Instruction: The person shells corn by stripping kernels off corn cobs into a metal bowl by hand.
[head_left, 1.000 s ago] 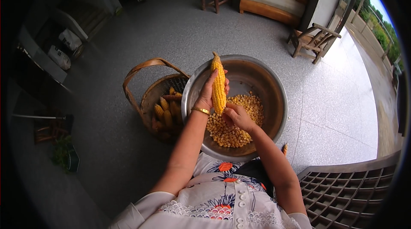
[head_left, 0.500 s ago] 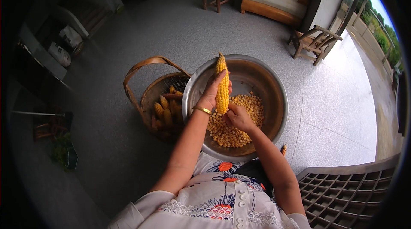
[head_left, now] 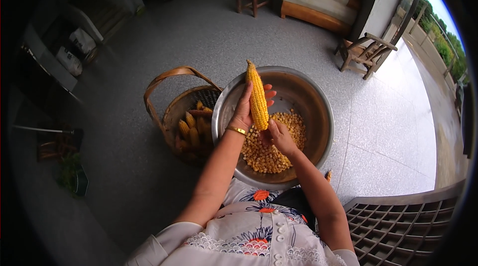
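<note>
- Here, the left hand [head_left: 243, 111] cradles a corn cob [head_left: 257, 101], likely stiff, light, best held mid-length.
- Right hand [head_left: 282, 139] curls at its 6 o'clock end, grip unclear.

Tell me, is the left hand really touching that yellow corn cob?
Touching. The head view shows it plainly: the left hand holds the corn cob, with the thumb along its left side and fingers showing past its right.

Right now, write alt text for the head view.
A person's left hand holds a yellow corn cob over a metal basin of loose kernels, the right hand at the cob's lower end. A woven basket of more cobs stands to the left.
</note>
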{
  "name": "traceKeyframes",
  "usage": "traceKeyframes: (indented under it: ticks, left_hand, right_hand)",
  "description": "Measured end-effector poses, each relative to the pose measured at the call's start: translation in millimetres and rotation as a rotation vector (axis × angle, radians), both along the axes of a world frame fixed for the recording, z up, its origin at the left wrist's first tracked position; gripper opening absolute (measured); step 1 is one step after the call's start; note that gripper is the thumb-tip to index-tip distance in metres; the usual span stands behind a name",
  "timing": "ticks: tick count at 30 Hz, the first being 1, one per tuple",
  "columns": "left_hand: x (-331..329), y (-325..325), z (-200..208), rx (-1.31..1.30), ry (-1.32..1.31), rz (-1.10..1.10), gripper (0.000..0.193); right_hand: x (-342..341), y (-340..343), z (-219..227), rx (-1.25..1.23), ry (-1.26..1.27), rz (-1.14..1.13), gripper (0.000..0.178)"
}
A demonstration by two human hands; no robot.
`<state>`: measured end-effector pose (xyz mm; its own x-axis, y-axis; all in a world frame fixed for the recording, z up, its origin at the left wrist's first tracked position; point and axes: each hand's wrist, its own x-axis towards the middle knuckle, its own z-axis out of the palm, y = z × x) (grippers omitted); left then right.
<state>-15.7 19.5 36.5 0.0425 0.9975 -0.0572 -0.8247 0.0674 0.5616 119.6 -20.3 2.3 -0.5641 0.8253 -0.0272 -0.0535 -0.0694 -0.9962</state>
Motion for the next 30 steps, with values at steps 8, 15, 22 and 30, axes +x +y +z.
traceKeyframes:
  ticks: [8,15,22,30]
  left_hand:
    - [-4,6,-8,0.088,-0.073,0.071,0.045]
    - [3,6,-11,0.089,-0.002,0.143,0.043]
    - [4,3,-9,0.078,0.023,0.202,0.043]
    - [5,7,-13,0.102,-0.001,0.134,0.044]
  right_hand:
    - [-1,4,-3,-0.078,0.198,0.023,0.046]
    - [-3,1,-4,0.166,-0.065,-0.142,0.052]
    - [-4,-1,-3,0.123,-0.092,-0.225,0.055]
    - [-6,4,-11,0.123,-0.138,-0.285,0.05]
